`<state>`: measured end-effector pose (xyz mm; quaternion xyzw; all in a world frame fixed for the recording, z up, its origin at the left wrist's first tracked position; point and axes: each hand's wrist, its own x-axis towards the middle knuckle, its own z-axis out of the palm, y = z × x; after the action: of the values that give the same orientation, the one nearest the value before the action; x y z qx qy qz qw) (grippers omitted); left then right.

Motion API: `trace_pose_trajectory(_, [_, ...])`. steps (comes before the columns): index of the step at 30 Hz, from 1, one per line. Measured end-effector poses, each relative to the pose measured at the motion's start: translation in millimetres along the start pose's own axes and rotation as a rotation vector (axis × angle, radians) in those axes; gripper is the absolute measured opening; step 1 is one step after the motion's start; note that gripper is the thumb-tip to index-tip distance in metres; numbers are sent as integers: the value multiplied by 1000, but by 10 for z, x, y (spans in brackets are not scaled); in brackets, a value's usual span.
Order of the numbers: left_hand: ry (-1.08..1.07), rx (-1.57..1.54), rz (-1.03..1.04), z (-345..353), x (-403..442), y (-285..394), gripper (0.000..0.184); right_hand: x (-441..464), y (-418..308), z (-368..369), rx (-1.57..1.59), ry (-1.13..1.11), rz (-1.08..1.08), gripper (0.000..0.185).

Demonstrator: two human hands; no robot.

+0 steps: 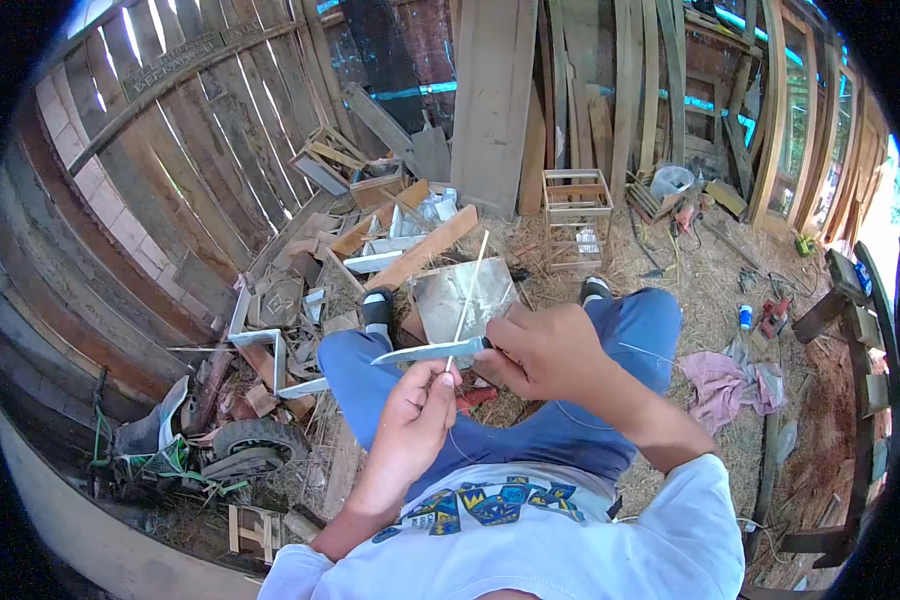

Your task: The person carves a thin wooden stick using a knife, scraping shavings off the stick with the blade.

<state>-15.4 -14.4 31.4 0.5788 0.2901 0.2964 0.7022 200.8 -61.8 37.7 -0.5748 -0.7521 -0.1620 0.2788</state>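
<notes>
My left hand (416, 414) is closed around the lower end of a thin pale wooden stick (473, 277), which slants up and away from me. In my right hand (550, 352) is a knife (425, 352), its blade pointing left. The blade crosses the stick just above my left fingertips and appears to touch it. My right fingers wrap round the handle and mostly hide it. Beyond both hands, between my feet, lies a greyish square board (448, 293).
Scrap wood (430, 250) is heaped ahead to the left, beside a small wooden frame stand (577, 215). A small motorbike wheel (260, 447) is at lower left. To the right lie a pink cloth (718, 385), a blue can (745, 317) and a red power tool (773, 318).
</notes>
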Motion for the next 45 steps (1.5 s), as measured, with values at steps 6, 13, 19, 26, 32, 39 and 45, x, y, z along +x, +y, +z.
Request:
trace_pose_trajectory(6, [4, 20, 34, -12, -4, -22, 9, 44, 108, 19, 26, 91, 102, 28])
trace_pose_trajectory(13, [5, 66, 41, -27, -9, -24, 10, 71, 155, 43, 42, 70, 109, 27])
trace_pose_trajectory(19, [16, 47, 54, -26, 16, -73, 10, 31, 119, 54, 67, 6, 123, 28])
trace_pose_trajectory(26, [19, 53, 55, -15, 41, -85, 10, 16, 114, 100, 79, 51, 135, 29])
trace_pose_trajectory(32, [-22, 72, 69, -4, 15, -140, 12, -1, 250, 98, 36, 67, 212, 31])
trace_pose_trajectory(39, [-40, 86, 52, 8, 23, -115, 12, -48, 328, 98, 53, 88, 188, 29])
trace_pose_trajectory(45, [-28, 107, 21, 0, -7, -84, 13, -59, 274, 85, 148, 102, 152, 26])
